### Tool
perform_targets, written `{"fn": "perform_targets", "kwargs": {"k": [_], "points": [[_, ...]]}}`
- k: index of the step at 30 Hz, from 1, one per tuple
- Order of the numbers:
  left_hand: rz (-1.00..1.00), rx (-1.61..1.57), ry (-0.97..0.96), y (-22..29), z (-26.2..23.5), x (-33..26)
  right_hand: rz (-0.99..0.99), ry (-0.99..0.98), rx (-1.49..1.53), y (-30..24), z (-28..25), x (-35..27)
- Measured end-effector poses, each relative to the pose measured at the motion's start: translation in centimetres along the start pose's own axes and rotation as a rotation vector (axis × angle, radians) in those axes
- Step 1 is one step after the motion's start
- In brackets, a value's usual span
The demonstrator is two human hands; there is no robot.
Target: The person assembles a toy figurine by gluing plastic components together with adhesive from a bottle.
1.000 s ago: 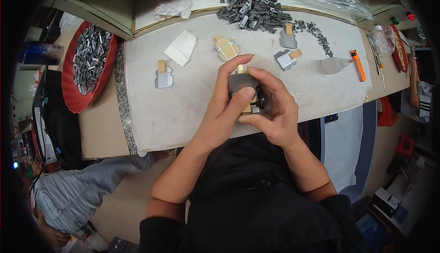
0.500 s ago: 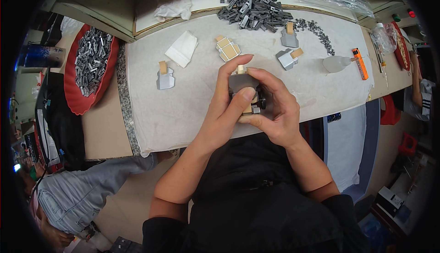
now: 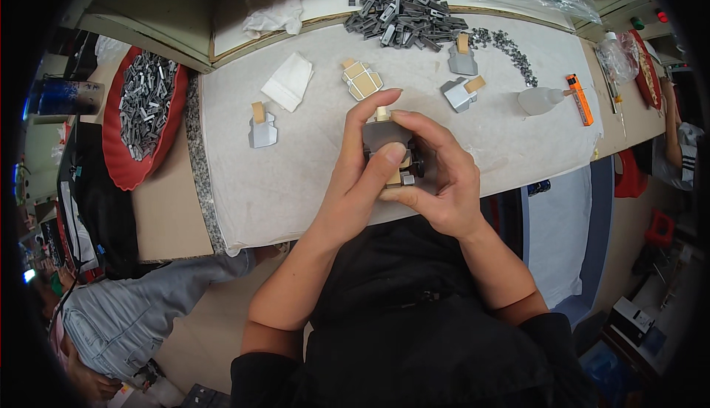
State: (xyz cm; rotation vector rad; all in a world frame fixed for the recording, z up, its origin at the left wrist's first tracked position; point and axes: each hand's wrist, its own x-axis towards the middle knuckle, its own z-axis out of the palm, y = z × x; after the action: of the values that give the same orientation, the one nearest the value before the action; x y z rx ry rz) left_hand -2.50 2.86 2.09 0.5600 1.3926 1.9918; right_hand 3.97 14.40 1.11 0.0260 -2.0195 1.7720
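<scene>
Head view: left hand (image 3: 360, 180) and right hand (image 3: 451, 186) are clamped together on a grey part (image 3: 383, 133). A squeeze bottle (image 3: 537, 102) rests on the surface (image 3: 296, 179).

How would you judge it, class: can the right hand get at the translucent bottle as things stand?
Probably yes: only the white sheet shows between the right hand and the translucent bottle, though that hand would likely need to let go of the grey part first.

Left hand (image 3: 357, 180), right hand (image 3: 452, 180), both gripping grey part (image 3: 380, 133)
</scene>
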Motion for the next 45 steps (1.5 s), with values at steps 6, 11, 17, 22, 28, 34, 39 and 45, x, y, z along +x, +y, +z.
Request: {"fn": "perform_targets", "kwargs": {"k": [6,11,17,22,28,34,39,45], "points": [[-0.009,0.000,-0.002,0.0,-0.1,0.0,0.010,-0.005,-0.001,0.1,0.1,0.0],[-0.005,0.022,-0.005,0.0,-0.2,0.0,0.010,-0.002,-0.005,0.0,0.0,0.0],[0.005,0.027,-0.012,-0.1,-0.2,0.1,0.002,0.006,-0.010,0.0,0.1,0.0],[-0.013,0.011,-0.020,0.0,-0.3,0.0,-0.017,0.011,-0.023,0.0,0.2,0.0],[-0.014,0.014,-0.027,-0.1,-0.3,0.1,-0.017,0.018,-0.006,0.0,0.2,0.0],[-0.015,0.017,-0.026,0.0,-0.3,0.1,-0.013,-0.002,0.013,0.1,-0.1,0.0],[0.030,0.018,0.035,-0.7,-0.4,0.2,0.020,-0.158,0.059,-0.2,-0.6,0.2],[0.051,0.075,0.068,-0.7,-0.8,0.2,-0.043,-0.084,0.015,-0.1,-0.1,0.1]]}}
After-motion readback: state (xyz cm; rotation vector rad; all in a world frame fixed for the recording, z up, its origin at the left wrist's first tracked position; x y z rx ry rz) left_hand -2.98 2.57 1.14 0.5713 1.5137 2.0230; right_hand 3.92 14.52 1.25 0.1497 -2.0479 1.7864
